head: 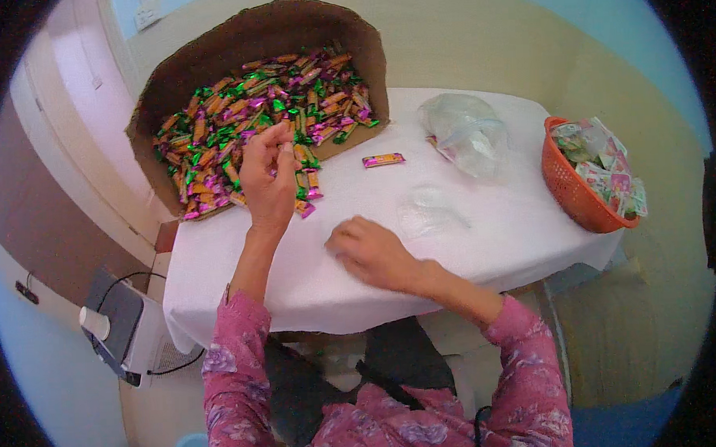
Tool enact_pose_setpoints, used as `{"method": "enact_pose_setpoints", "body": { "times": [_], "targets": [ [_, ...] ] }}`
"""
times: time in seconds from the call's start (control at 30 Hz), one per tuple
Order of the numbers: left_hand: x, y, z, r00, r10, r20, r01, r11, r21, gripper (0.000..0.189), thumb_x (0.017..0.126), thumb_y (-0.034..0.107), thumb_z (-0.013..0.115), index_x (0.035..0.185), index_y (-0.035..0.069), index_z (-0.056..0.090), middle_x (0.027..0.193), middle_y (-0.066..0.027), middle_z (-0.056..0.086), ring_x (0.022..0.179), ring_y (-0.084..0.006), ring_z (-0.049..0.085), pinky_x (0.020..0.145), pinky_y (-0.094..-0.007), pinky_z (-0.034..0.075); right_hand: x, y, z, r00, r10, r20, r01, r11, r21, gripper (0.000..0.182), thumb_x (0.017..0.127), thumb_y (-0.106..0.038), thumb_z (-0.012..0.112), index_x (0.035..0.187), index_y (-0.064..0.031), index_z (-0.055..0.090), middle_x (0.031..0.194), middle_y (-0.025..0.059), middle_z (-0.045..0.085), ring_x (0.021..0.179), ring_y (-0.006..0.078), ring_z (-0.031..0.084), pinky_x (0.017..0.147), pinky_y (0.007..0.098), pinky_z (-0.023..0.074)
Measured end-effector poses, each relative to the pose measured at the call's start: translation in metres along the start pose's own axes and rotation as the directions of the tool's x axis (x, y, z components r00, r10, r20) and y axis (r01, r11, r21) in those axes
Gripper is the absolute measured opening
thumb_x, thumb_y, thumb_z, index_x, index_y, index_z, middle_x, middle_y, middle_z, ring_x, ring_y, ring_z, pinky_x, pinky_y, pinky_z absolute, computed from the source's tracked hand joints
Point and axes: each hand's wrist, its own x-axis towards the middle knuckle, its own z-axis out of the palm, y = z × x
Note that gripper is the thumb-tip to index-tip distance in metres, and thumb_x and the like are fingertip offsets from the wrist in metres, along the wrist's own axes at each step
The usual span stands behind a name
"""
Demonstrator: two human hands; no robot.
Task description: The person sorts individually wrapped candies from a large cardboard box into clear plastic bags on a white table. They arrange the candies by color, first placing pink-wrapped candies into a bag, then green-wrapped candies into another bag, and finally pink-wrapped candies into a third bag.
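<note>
A heap of small wrapped candies [236, 127] in orange, green and pink foil fills a cut-open cardboard box [210, 57] on the table. Over the near side of that heap is my left hand [270, 173], its fingers bent; whether something is between them cannot be made out. My right hand [371, 255] is curled, low over the white tablecloth and slightly blurred, its fingertips turned from view. One candy [383, 160] lies by itself beyond it. A clear plastic bag [431, 212] lies flattened just past the right hand.
A larger bundle of clear plastic bags [467, 137] sits farther back. At the table's right end stands an orange plastic basket [575, 186] holding several printed packets [610, 161]. Left of the table, a paper cup [95, 323] lies on a dark-topped appliance [122, 326] with a black cable.
</note>
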Motion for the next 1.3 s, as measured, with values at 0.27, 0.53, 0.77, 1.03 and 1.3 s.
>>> {"method": "enact_pose_setpoints", "body": {
  "times": [0.27,0.53,0.77,1.03,1.3],
  "targets": [
    [-0.021,-0.035,0.022,0.989,-0.077,0.127,0.068,0.995,0.074,0.026,0.094,0.003,0.062,0.119,0.004,0.062,0.091,-0.0031,0.063,0.069,-0.0053,0.056,0.058,-0.0219,0.047,-0.052,0.011,-0.096,0.865,0.222,-0.449,-0.394,0.855,-0.337,0.033,0.082,-0.011,0.073,0.112,-0.0022,0.064,0.121,0.0166,0.063,0.113,0.034,0.06,0.095,0.0411,0.0492],
    [-0.03,-0.024,0.022,0.803,-0.239,0.547,0.254,0.966,0.049,0.034,0.093,0.017,0.069,0.126,0.009,0.063,0.103,-0.0042,0.066,0.086,-0.0092,0.061,0.067,-0.0246,0.049,-0.024,0.058,-0.088,0.71,0.63,-0.315,-0.59,0.776,0.224,0.019,0.09,-0.018,0.072,0.094,-0.0019,0.063,0.079,0.001,0.06,0.07,0.0103,0.051,0.064,0.028,0.0427],
    [-0.024,-0.026,0.025,0.722,-0.34,0.602,0.594,0.752,-0.286,0.069,0.083,0.023,0.08,0.141,0.003,0.049,0.118,-0.0085,0.064,0.103,-0.0168,0.063,0.08,-0.0319,0.056,0.059,0.068,-0.043,0.797,0.486,-0.359,-0.342,0.853,0.394,0.018,0.093,-0.017,0.069,0.087,-0.002,0.06,0.076,-0.0023,0.055,0.07,0.0051,0.045,0.062,0.0233,0.0389],
    [-0.02,-0.026,0.023,0.691,-0.597,0.408,0.704,0.684,-0.191,0.04,0.096,0.025,0.067,0.13,0.006,0.063,0.08,0.0043,0.061,0.063,-0.0052,0.052,0.056,-0.0203,0.042,0.055,0.068,-0.014,0.781,0.606,-0.148,-0.432,0.697,0.573,0.024,0.092,-0.018,0.071,0.08,-0.0045,0.057,0.079,-0.0037,0.056,0.072,0.0047,0.046,0.064,0.0222,0.0403],
    [-0.023,-0.035,0.021,0.686,-0.555,0.47,0.705,0.666,-0.244,0.027,0.1,0.028,0.06,0.113,0.007,0.07,0.078,0.0043,0.061,0.064,-0.0042,0.053,0.058,-0.0204,0.042,0.054,0.064,-0.029,0.761,0.639,-0.112,-0.28,0.478,0.833,0.02,0.091,-0.017,0.071,0.102,-0.0064,0.058,0.105,0.0016,0.058,0.088,0.0098,0.057,0.081,0.0244,0.048]
  ]
}}
